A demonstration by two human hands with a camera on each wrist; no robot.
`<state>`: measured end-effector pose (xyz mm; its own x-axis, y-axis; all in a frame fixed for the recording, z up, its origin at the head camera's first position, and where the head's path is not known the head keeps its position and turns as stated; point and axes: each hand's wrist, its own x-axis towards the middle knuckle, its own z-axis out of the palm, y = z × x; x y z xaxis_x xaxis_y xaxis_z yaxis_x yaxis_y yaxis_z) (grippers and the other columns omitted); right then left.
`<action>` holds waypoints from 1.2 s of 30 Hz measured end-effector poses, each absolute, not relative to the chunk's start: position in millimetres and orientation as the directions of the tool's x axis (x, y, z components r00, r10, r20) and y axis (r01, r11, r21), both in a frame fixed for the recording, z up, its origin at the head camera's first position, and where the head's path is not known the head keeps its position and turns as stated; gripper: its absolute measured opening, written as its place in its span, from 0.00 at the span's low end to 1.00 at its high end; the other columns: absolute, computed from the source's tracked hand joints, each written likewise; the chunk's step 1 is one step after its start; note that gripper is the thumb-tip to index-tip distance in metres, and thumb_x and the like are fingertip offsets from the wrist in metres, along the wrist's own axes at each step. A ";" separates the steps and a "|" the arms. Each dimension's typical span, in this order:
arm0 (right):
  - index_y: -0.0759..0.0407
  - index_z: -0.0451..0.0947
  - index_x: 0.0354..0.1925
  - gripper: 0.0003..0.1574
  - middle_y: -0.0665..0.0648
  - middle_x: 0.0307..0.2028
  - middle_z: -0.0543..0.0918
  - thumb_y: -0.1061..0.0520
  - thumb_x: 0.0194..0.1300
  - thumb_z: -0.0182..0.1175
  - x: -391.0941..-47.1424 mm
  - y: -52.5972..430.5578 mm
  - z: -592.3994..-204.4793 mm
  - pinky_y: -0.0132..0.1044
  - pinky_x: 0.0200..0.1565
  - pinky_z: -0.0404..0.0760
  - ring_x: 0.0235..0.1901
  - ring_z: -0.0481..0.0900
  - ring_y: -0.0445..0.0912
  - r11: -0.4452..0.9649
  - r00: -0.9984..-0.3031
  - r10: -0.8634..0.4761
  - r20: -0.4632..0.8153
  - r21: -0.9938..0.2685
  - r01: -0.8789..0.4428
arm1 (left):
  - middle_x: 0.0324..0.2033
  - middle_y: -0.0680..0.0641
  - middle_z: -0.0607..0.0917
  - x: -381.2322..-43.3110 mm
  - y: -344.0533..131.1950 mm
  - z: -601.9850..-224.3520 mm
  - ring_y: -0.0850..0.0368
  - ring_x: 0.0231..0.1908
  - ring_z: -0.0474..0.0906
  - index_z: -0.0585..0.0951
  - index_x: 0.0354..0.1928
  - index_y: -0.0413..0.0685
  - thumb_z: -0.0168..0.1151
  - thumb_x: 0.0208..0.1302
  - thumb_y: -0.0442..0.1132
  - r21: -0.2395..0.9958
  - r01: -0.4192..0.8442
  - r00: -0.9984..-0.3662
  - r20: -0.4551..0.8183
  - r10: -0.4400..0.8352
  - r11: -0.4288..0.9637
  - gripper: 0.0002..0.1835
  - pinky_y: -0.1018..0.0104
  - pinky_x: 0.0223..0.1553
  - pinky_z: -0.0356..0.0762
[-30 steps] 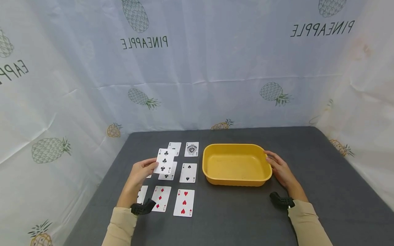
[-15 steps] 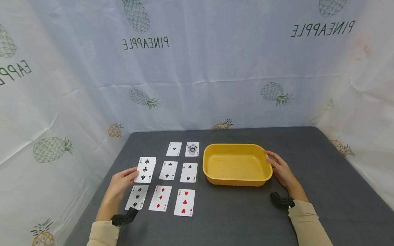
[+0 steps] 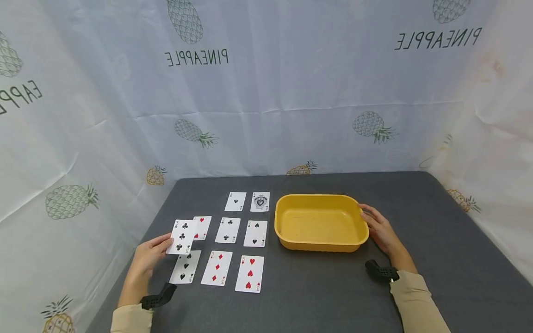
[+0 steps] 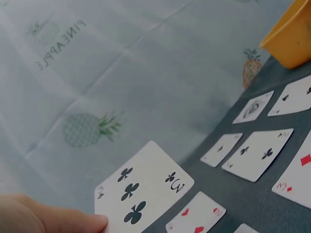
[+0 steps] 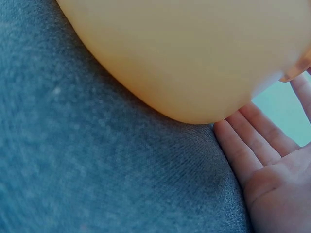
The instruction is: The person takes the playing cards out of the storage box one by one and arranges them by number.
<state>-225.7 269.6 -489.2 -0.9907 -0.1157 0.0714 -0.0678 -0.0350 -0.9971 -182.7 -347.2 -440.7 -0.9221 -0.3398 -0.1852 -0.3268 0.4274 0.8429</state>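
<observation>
My left hand (image 3: 146, 260) pinches a three of clubs playing card (image 3: 181, 237) by its edge, tilted above the table at the left. The card partly covers a two of hearts (image 3: 202, 227) and a three of spades (image 3: 185, 268). The left wrist view shows the thumb (image 4: 95, 222) on the face of the held card. At the right end of a yellow plastic tub (image 3: 320, 247), my right hand (image 3: 381, 233) holds the rim. Several of its fingers (image 5: 243, 145) lie against the tub's outer wall in the right wrist view.
Face-up cards lie in rows left of the tub: an ace of clubs (image 3: 235, 202), an ace of spades (image 3: 260, 202), a two of clubs (image 3: 227, 230), a two of spades (image 3: 255, 234), a three of diamonds (image 3: 217, 268) and a three of hearts (image 3: 249, 274). Pineapple-print cloth (image 3: 266, 83) surrounds the table (image 3: 316, 296).
My left hand has carried the three of clubs leftward and toward me, from over the two of clubs past the two of hearts, uncovering cards. My right hand and the tub stay put.
</observation>
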 end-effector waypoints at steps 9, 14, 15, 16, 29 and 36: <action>0.45 0.66 0.63 0.20 0.27 0.48 0.75 0.52 0.75 0.48 -224.9 269.8 -488.7 0.20 0.44 0.80 0.46 0.77 0.24 -0.010 -0.992 -0.111 0.061 -0.998 -0.060 | 0.39 0.50 0.87 -196.7 -387.7 -486.2 0.73 0.28 0.75 0.76 0.60 0.37 0.60 0.65 0.47 0.796 -0.388 -0.877 -0.165 -0.451 0.464 0.27 0.78 0.28 0.75; 0.47 0.65 0.64 0.21 0.27 0.48 0.75 0.52 0.75 0.47 -225.2 269.8 -488.2 0.20 0.44 0.80 0.46 0.77 0.24 -0.011 -0.991 -0.120 0.065 -0.998 -0.064 | 0.47 0.36 0.85 -188.1 -386.7 -482.0 0.72 0.28 0.74 0.75 0.59 0.33 0.58 0.66 0.41 0.787 -0.419 -0.852 -0.167 -0.497 0.453 0.24 0.80 0.25 0.73; 0.47 0.65 0.64 0.21 0.27 0.49 0.75 0.52 0.75 0.47 -225.1 269.8 -488.1 0.20 0.44 0.80 0.46 0.77 0.24 -0.010 -0.990 -0.122 0.064 -0.998 -0.063 | 0.50 0.33 0.83 -187.8 -389.9 -485.3 0.72 0.29 0.74 0.75 0.60 0.34 0.57 0.67 0.41 0.780 -0.426 -0.848 -0.169 -0.501 0.458 0.24 0.80 0.26 0.73; 0.47 0.64 0.64 0.22 0.27 0.49 0.75 0.52 0.75 0.47 -225.1 269.7 -488.1 0.20 0.44 0.80 0.46 0.77 0.24 -0.009 -0.990 -0.123 0.062 -0.998 -0.062 | 0.53 0.31 0.81 -184.5 -388.6 -480.9 0.72 0.29 0.74 0.74 0.60 0.33 0.57 0.67 0.41 0.781 -0.428 -0.849 -0.176 -0.498 0.455 0.24 0.79 0.27 0.73; 0.44 0.67 0.62 0.19 0.28 0.49 0.75 0.52 0.75 0.48 -226.7 270.1 -490.5 0.20 0.43 0.80 0.46 0.77 0.25 -0.012 -0.990 -0.118 0.078 -0.997 -0.077 | 0.58 0.24 0.73 -161.5 -390.0 -453.3 0.76 0.24 0.69 0.71 0.60 0.25 0.55 0.66 0.37 0.786 -0.483 -0.817 -0.246 -0.521 0.386 0.25 0.79 0.23 0.71; 0.42 0.67 0.61 0.18 0.28 0.48 0.76 0.52 0.75 0.48 -225.8 270.4 -490.7 0.21 0.43 0.80 0.46 0.77 0.25 -0.024 -0.990 -0.118 0.077 -0.997 -0.075 | 0.31 0.37 0.85 -154.9 -392.9 -453.0 0.72 0.22 0.71 0.76 0.52 0.22 0.58 0.61 0.34 0.801 -0.469 -0.809 -0.220 -0.546 0.372 0.22 0.75 0.22 0.73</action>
